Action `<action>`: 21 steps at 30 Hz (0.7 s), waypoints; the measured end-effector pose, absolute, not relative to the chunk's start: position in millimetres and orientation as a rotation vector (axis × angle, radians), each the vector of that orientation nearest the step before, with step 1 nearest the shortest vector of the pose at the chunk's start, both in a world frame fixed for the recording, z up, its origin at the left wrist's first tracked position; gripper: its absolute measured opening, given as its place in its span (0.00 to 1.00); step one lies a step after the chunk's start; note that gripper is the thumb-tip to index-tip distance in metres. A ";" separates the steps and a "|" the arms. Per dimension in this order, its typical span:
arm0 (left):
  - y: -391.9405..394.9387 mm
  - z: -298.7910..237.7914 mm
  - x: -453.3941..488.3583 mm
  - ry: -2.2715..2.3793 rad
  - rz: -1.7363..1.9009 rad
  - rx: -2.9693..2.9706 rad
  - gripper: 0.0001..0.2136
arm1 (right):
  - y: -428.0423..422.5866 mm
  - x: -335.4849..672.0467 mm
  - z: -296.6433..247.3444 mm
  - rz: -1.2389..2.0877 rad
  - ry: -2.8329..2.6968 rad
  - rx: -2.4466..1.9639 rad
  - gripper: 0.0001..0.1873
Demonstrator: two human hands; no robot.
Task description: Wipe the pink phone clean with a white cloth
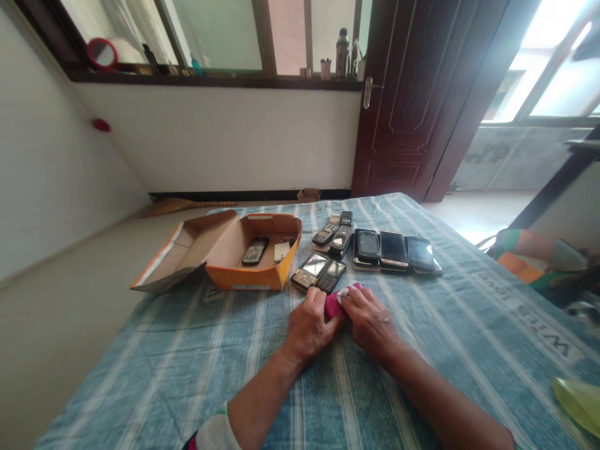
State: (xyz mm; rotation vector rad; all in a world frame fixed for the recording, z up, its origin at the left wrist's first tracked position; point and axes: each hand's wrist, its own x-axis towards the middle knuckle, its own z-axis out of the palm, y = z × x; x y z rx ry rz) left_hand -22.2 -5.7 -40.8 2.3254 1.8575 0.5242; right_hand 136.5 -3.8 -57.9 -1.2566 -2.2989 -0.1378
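A small bright pink phone-sized object (334,306) lies between my two hands, low over the bed cover; its exact kind is partly hidden by my fingers. My left hand (308,325) is closed on its left end. With closed fingers my right hand (370,317) presses a crumpled white tissue or cloth (345,292) against its upper face. Just beyond my hands lie a keypad phone with a gold keypad (310,270) and a dark keypad phone (330,276). Further off are several older phones (342,239), and to the right several touchscreen phones (394,249), some stacked.
An open orange cardboard box (253,277) stands at the left, its lid (187,250) folded out; a dark phone (255,251) and a white piece (282,251) lie inside. Blue striped cloth (225,362) covers the surface. A yellow-green item (579,400) sits at the right edge.
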 end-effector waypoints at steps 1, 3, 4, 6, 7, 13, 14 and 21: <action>-5.7 -41.1 -22.2 1.859 0.524 2.328 0.11 | -4.5 136.7 -57.7 -0.134 -2.301 -1.264 0.12; -5.4 -41.8 -22.2 1.859 0.526 2.335 0.12 | -6.0 137.0 -57.1 -0.124 -2.304 -1.273 0.12; -5.1 -42.1 -22.1 1.859 0.529 2.338 0.12 | -6.6 137.2 -56.9 -0.122 -2.304 -1.274 0.12; -4.6 -42.6 -22.0 1.854 0.534 2.344 0.12 | -7.7 137.6 -56.7 -0.122 -2.305 -1.275 0.12; -4.5 -42.6 -21.8 1.853 0.537 2.347 0.12 | -8.2 137.7 -56.8 -0.124 -2.307 -1.276 0.12; -5.7 -40.6 -19.5 1.887 0.525 2.333 0.12 | -10.5 137.3 -56.1 -0.146 -2.317 -1.306 0.11; -5.8 -40.3 -19.1 1.893 0.521 2.330 0.12 | -10.8 137.2 -55.8 -0.147 -2.316 -1.308 0.11; -5.4 -40.1 -19.6 1.899 0.524 2.344 0.11 | -11.5 137.2 -54.8 -0.133 -2.316 -1.300 0.12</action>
